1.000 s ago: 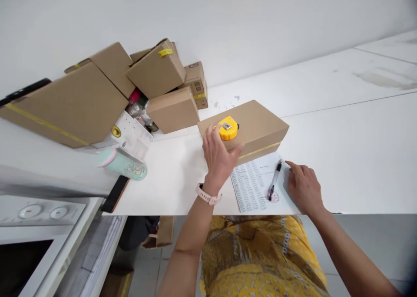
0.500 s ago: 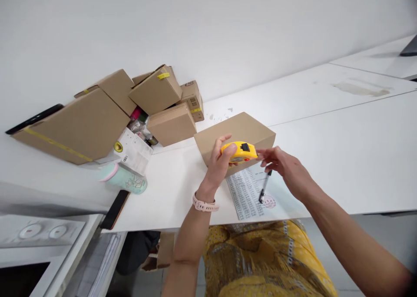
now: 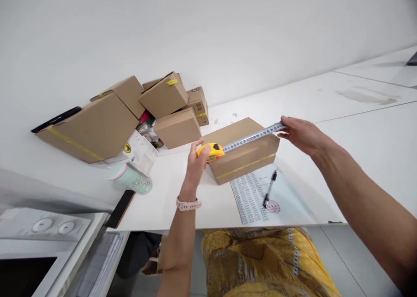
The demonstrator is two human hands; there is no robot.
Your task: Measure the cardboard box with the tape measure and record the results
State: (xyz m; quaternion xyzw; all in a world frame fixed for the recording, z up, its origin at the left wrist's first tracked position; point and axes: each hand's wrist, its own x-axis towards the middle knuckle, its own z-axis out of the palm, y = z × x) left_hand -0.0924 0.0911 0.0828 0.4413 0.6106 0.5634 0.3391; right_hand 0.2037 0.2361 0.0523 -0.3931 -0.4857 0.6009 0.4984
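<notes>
My left hand (image 3: 196,160) grips a yellow tape measure (image 3: 211,151) at the left end of a flat cardboard box (image 3: 247,158) lying on the white table (image 3: 182,188). The metal tape blade (image 3: 252,136) is drawn out across the top of the box. My right hand (image 3: 301,134) pinches the blade's tip at the box's right end. A printed sheet (image 3: 252,195) lies just in front of the box with a black pen (image 3: 269,188) on it.
A heap of cardboard boxes (image 3: 120,114) stands at the back left against the wall. In front of it lie a white package (image 3: 141,151), a pale green bottle (image 3: 132,182) on its side and a dark phone (image 3: 120,208) at the table's edge.
My left hand lifted the tape measure off the box and moved it to the box's left end. My right hand left the paper, took the blade's tip and pulled it out to the right.
</notes>
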